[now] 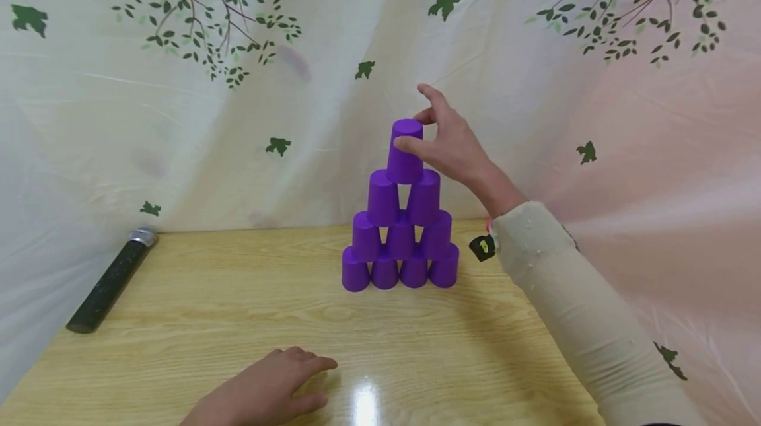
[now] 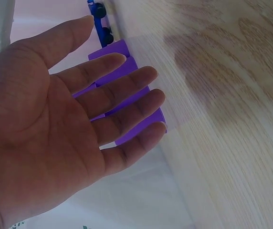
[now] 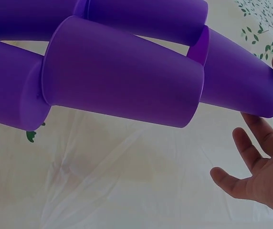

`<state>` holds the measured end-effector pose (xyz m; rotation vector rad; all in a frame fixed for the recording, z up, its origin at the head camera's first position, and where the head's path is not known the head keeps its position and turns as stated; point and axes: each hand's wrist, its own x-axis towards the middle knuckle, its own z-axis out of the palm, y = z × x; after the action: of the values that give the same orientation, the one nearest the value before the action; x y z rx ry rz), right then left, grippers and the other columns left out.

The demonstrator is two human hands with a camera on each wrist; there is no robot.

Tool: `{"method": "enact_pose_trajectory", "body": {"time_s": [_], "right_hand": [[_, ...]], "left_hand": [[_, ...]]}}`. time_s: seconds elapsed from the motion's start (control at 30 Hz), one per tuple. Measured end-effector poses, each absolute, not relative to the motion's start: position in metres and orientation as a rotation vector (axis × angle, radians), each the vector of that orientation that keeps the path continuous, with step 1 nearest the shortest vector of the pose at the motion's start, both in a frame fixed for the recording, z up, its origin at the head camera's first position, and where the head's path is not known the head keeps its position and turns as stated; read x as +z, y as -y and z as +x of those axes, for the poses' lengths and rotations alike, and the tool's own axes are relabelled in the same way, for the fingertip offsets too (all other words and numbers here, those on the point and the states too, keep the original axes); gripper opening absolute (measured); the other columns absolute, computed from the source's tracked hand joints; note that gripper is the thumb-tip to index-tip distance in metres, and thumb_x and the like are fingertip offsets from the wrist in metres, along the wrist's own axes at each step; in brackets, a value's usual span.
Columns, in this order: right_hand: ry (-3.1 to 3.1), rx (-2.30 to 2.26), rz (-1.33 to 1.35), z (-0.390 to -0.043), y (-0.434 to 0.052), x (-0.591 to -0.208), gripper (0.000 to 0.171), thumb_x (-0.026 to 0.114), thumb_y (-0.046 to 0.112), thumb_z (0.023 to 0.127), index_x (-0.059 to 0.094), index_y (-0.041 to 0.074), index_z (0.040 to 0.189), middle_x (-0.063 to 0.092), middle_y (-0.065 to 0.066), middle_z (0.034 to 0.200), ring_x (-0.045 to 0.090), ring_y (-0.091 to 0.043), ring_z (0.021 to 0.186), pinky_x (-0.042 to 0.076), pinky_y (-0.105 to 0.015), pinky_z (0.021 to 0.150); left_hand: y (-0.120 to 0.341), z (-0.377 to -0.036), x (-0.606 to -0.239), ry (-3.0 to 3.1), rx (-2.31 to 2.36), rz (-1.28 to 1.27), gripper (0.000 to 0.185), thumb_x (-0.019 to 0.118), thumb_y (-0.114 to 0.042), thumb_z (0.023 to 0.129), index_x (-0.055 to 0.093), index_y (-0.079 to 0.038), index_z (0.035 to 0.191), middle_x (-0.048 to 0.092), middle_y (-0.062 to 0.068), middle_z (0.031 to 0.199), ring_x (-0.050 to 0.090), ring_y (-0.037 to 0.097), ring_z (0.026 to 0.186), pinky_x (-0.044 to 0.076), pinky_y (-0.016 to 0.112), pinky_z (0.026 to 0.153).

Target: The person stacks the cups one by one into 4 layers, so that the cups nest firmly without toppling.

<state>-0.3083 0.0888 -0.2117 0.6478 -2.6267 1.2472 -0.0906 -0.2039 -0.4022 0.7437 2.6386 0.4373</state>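
Observation:
Purple cups (image 1: pixel 401 239) stand upside down in a pyramid of several rows on the table (image 1: pixel 255 294). At its peak is the top purple cup (image 1: pixel 406 165), its rim right at the bases of the two cups under it. My right hand (image 1: pixel 454 148) pinches this cup near its upper end, thumb in front and a finger behind, with the index finger raised. In the right wrist view the thumb and a fingertip meet opposite sides of the top cup (image 3: pixel 241 76). Low over the front of the table, my left hand (image 1: pixel 267 386) holds nothing, its fingers spread and relaxed (image 2: pixel 122 95).
A black microphone-like object (image 1: pixel 113 284) with a silver end lies at the table's left. Beside the right sleeve is a small black item (image 1: pixel 482 248) with a yellow mark. A leaf-patterned cloth (image 1: pixel 321 115) hangs right behind the table.

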Motion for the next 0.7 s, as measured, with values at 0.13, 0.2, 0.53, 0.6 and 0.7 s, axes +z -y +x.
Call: {"method": "enact_pose_trajectory", "body": {"time_s": [0.13, 0.2, 0.53, 0.6, 0.7], "right_hand": [[2.628, 1.247, 0.649, -0.3084, -0.0890, -0.2120, 0.092, 0.071, 0.039, 0.090, 0.013, 0.030, 0.161, 0.057, -0.009, 0.137, 0.058, -0.026, 0.117, 0.047, -0.052, 0.106], [2.628, 1.243, 0.650, -0.3083, -0.0891, -0.2121, 0.092, 0.071, 0.039, 0.090, 0.013, 0.030, 0.161, 0.057, -0.009, 0.137, 0.058, -0.026, 0.118, 0.046, -0.052, 0.107], [2.631, 1.223, 0.644, -0.3055, -0.0927, -0.2116, 0.093, 0.071, 0.041, 0.090, 0.013, 0.028, 0.162, 0.055, -0.009, 0.139, 0.054, -0.026, 0.124, 0.044, -0.053, 0.109], [2.626, 1.220, 0.648, -0.3050, -0.0934, -0.2112, 0.094, 0.071, 0.042, 0.089, 0.014, 0.028, 0.161, 0.055, -0.009, 0.140, 0.052, -0.027, 0.127, 0.043, -0.054, 0.109], [2.620, 1.203, 0.640, -0.3038, -0.0960, -0.2103, 0.094, 0.071, 0.045, 0.089, 0.014, 0.027, 0.161, 0.054, -0.009, 0.143, 0.046, -0.028, 0.136, 0.040, -0.057, 0.112]], "left_hand": [[0.2042, -0.0905, -0.4018, -2.633, 0.440, 0.745, 0.047, 0.062, -0.048, 0.096, 0.061, -0.023, 0.137, 0.068, -0.004, 0.128, 0.062, 0.023, 0.118, 0.051, 0.050, 0.098], [0.2044, -0.0905, -0.4015, -2.629, 0.444, 0.748, 0.048, 0.061, -0.048, 0.096, 0.061, -0.023, 0.137, 0.068, -0.003, 0.128, 0.062, 0.023, 0.118, 0.051, 0.050, 0.098], [0.2037, -0.0920, -0.4013, -2.629, 0.446, 0.775, 0.048, 0.061, -0.048, 0.096, 0.061, -0.023, 0.136, 0.068, -0.004, 0.127, 0.063, 0.023, 0.116, 0.051, 0.049, 0.097], [0.2038, -0.0922, -0.4013, -2.626, 0.448, 0.772, 0.048, 0.061, -0.048, 0.096, 0.061, -0.023, 0.136, 0.068, -0.003, 0.127, 0.063, 0.023, 0.117, 0.052, 0.049, 0.097], [0.2040, -0.0933, -0.4013, -2.633, 0.448, 0.779, 0.047, 0.061, -0.048, 0.096, 0.061, -0.022, 0.136, 0.069, -0.003, 0.126, 0.063, 0.021, 0.115, 0.052, 0.048, 0.096]]}}
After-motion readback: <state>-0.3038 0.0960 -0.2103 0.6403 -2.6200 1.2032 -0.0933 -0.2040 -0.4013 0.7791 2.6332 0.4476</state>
